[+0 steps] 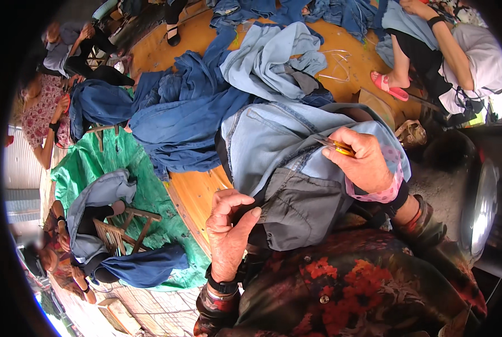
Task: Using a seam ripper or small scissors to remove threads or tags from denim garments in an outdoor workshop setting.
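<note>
Head view: The yellow-handled snips (pixel 342 147) are gripped between the thumb and bent fingers of the right hand (pixel 366 163), with the metal tip pointed left over a seam. The light-blue denim garment (pixel 262 140) is spread across the lap, its grey cloth panel (pixel 302 205) turned outward. The left hand (pixel 227 224) is placed at the panel's left edge, thumb and forefinger close together; whether cloth or thread is pinched cannot be told. Dark-blue denim (pixel 178 132) is heaped beyond, on the wooden surface (pixel 197 194).
</note>
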A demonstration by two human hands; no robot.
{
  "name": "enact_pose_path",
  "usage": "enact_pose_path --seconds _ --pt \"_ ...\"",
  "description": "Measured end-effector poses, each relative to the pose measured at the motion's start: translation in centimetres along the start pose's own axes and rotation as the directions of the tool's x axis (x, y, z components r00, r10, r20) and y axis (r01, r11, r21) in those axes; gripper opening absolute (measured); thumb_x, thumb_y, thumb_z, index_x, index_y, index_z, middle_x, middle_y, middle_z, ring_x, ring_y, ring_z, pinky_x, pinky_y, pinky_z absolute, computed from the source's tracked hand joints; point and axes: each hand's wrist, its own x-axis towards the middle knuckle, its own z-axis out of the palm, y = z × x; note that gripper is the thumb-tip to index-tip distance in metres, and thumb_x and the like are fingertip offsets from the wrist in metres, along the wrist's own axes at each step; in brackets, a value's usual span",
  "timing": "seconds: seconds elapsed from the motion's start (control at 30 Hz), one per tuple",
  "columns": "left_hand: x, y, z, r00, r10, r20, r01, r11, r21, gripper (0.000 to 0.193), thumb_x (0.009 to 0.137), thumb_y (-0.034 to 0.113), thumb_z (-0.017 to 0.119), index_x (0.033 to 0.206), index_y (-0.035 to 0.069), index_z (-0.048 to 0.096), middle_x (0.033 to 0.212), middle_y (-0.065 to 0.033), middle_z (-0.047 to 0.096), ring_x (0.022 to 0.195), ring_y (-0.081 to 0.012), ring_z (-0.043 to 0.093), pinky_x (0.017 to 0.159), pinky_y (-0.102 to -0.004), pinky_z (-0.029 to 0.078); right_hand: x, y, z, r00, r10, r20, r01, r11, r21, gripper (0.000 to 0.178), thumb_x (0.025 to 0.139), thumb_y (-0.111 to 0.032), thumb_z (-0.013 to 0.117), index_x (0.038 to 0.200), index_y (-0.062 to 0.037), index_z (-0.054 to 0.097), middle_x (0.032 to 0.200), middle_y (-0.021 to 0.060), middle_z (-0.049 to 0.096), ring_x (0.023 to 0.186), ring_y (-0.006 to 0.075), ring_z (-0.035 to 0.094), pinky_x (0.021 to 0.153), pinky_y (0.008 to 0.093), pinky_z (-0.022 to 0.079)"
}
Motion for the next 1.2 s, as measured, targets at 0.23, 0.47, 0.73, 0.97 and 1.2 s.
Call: enact_pose_path --seconds 0.23,0.47,0.73,0.97,1.2 --pt "3.5 4.3 1.6 0.938 0.288 0.192 -0.345 0.822 0.454 0.024 0.069 -0.002 0.065 0.092 0.003 0.059 0.095 -0.0102 0.057 0.091 -0.0238 0.053 0.082 -0.0322 0.04 0.3 -0.7 -0.7 0.999 0.006 0.047 -0.01 0.996 0.086 0.018 0.077 -0.01 0.065 0.075 -0.0012 0.049 0.056 0.0044 0.041 0.054 0.0083 0.036 0.05 0.0263 0.036" --pt "5.3 1.7 4.8 0.915 0.145 0.377 -0.271 0.913 0.306 0.018 0.075 0.004 0.066 0.092 0.001 0.059 0.081 -0.0047 0.06 0.076 -0.016 0.055 0.069 -0.0273 0.043 0.5 -1.5 -0.8 0.994 -0.027 0.102 0.013 0.99 0.143 0.019 0.077 -0.006 0.064 0.073 -0.0013 0.047 0.057 0.0034 0.037 0.054 0.0086 0.033 0.049 0.0265 0.033" --pt "5.0 2.3 5.2 0.932 -0.163 0.324 0.203 0.975 -0.095 0.009 0.081 0.001 0.062 0.09 0.0 0.063 0.076 0.0032 0.058 0.073 -0.003 0.05 0.066 -0.0169 0.041 0.1 -0.7 -0.6 0.996 -0.039 0.074 0.025 0.983 0.184 0.018 0.078 -0.007 0.064 0.075 -0.0004 0.047 0.058 0.0021 0.038 0.057 0.0053 0.034 0.05 0.0242 0.034" --pt "4.6 1.2 5.8 0.99 -0.072 0.118 0.082 0.993 -0.085 0.005 0.083 0.004 0.06 0.086 0.0 0.062 0.077 0.0035 0.057 0.071 -0.0033 0.047 0.067 -0.0176 0.038 -0.2 -0.9 -0.4 0.996 -0.017 0.087 -0.002 0.977 0.215 0.016 0.078 -0.007 0.066 0.077 -0.0012 0.051 0.062 -0.0032 0.04 0.058 0.0034 0.034 0.05 0.0214 0.03" --pt "4.5 1.3 6.3 0.994 -0.104 0.042 0.11 0.969 -0.221 0.008 0.085 0.009 0.059 0.087 0.001 0.061 0.078 0.0032 0.056 0.074 -0.0038 0.047 0.071 -0.018 0.037 0.0 -0.8 -0.7 0.995 -0.018 0.101 0.0 0.984 0.177 0.015 0.079 -0.007 0.065 0.077 -0.0008 0.051 0.063 -0.0027 0.042 0.058 0.0041 0.035 0.051 0.022 0.032"
